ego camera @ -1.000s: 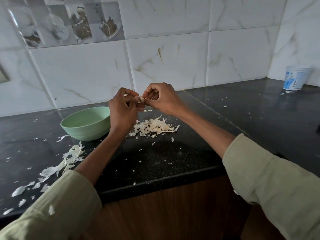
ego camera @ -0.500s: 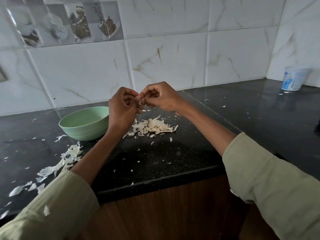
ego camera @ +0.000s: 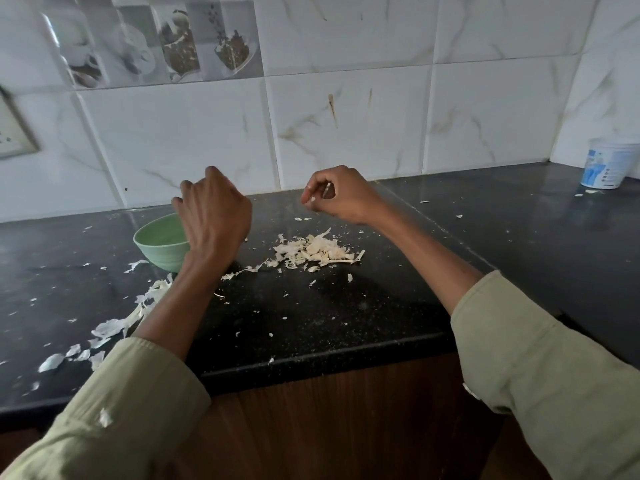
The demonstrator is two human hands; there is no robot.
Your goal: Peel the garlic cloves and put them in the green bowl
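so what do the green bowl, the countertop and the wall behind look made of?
Green bowl: probably matte plastic or a fibre composite; pale, even colour with no gloss. Countertop: looks like polished black granite; fine pale speckle and soft reflections near the wall. Wall: glazed ceramic tiles with printed marble veining; grout lines and a sheen show.

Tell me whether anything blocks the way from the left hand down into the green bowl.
Nothing visible does. The left hand hangs over the near right rim of the round pale green plastic bowl, whose mouth is uncovered. The hand hides its own fingertips, so whether it holds a clove cannot be told.
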